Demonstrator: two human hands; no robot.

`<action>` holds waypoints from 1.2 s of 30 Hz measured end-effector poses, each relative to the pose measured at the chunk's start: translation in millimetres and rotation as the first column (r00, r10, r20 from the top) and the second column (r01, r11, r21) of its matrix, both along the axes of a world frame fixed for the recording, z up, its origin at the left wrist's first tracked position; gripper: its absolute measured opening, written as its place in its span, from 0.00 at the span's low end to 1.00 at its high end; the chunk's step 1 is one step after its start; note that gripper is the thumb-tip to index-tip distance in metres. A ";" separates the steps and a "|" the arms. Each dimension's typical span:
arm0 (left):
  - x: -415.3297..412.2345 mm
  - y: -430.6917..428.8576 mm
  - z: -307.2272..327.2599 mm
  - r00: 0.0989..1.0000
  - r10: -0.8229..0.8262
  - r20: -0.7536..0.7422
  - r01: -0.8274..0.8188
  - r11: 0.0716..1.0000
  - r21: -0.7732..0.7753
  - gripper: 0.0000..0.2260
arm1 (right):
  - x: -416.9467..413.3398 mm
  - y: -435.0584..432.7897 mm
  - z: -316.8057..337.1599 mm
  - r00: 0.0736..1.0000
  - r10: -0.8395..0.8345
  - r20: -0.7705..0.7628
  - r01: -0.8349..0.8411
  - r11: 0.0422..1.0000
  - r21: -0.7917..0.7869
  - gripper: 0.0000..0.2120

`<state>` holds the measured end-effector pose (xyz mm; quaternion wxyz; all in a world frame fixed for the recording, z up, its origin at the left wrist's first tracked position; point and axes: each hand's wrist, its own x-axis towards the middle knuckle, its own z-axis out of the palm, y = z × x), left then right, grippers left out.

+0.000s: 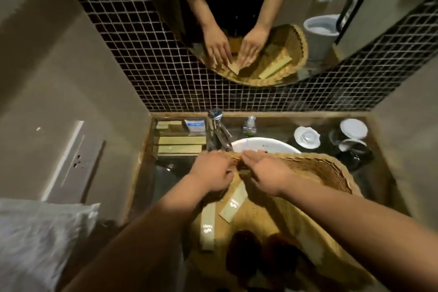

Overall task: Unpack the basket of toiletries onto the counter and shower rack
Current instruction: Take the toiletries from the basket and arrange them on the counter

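Note:
A woven basket [331,173] sits over the white sink [263,146]. Two long cream boxes [207,227] [233,204] lie inside it, and two dark round items [244,251] sit near its front. Both hands reach to its far rim. My left hand [211,170] curls its fingers down round a small dark-olive packet [244,173]. My right hand [263,173] rests beside it, straight fingers touching the same packet. Most of the packet is hidden between the hands.
A glass tray [156,135] on the counter's left holds cream boxes [181,141] and a blue-white packet [194,124]. A faucet [219,130], a small bottle [249,125] and lidded cups [307,137] line the back. The mirror [237,7] hangs above dark mosaic tiles.

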<state>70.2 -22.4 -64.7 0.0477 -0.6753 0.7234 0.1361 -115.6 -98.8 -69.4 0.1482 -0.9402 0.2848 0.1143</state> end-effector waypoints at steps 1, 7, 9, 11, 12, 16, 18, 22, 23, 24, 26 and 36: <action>-10.1 1.3 -5.9 0.999 -0.024 0.025 0.024 0.999 0.039 0.16 | -12.0 5.4 -4.4 0.998 -0.043 -0.034 0.044 0.999 0.016 0.30; -65.6 14.0 -47.7 0.972 -0.225 0.072 0.200 0.945 0.260 0.16 | -78.4 37.7 -38.8 0.959 -0.169 -0.229 0.205 0.968 0.143 0.14; -76.3 16.7 -57.6 0.967 -0.251 0.044 0.231 0.936 0.266 0.13 | -102.2 48.3 -47.6 0.939 -0.186 -0.291 0.247 0.951 0.188 0.14; -86.2 15.2 -66.2 0.955 -0.295 0.043 0.271 0.919 0.286 0.14 | -128.4 57.5 -52.0 0.927 -0.198 -0.320 0.269 0.942 0.198 0.17; -90.5 14.2 -69.8 0.948 -0.313 0.049 0.284 0.908 0.309 0.15 | -141.5 62.8 -52.7 0.924 -0.209 -0.320 0.283 0.937 0.206 0.18; -100.5 10.8 -79.8 0.947 -0.319 0.034 0.288 0.892 0.348 0.14 | -182.4 81.5 -55.3 0.911 -0.299 -0.284 0.365 0.905 0.218 0.23; -101.1 9.2 -82.3 0.948 -0.318 0.011 0.298 0.899 0.322 0.13 | -188.1 86.6 -57.4 0.901 -0.329 -0.283 0.397 0.888 0.232 0.25; -99.6 4.4 -79.6 0.946 -0.325 -0.015 0.311 0.889 0.336 0.13 | -173.2 83.3 -60.8 0.887 -0.390 -0.248 0.446 0.862 0.240 0.24; -99.3 2.7 -78.8 0.947 -0.320 -0.034 0.311 0.883 0.352 0.14 | -167.3 79.9 -61.4 0.889 -0.391 -0.240 0.443 0.866 0.230 0.24; -98.9 2.5 -78.9 0.953 -0.294 -0.069 0.298 0.881 0.368 0.15 | -161.7 76.0 -62.5 0.893 -0.385 -0.231 0.433 0.875 0.217 0.25; -97.7 2.7 -77.3 0.967 -0.184 -0.175 0.239 0.892 0.383 0.16 | -149.8 65.4 -63.3 0.903 -0.381 -0.200 0.419 0.884 0.205 0.26; -56.5 -8.5 -14.3 0.475 0.434 -0.766 -0.201 0.900 0.386 0.16 | -49.9 2.8 -14.7 0.832 -0.461 0.308 0.407 0.885 0.226 0.27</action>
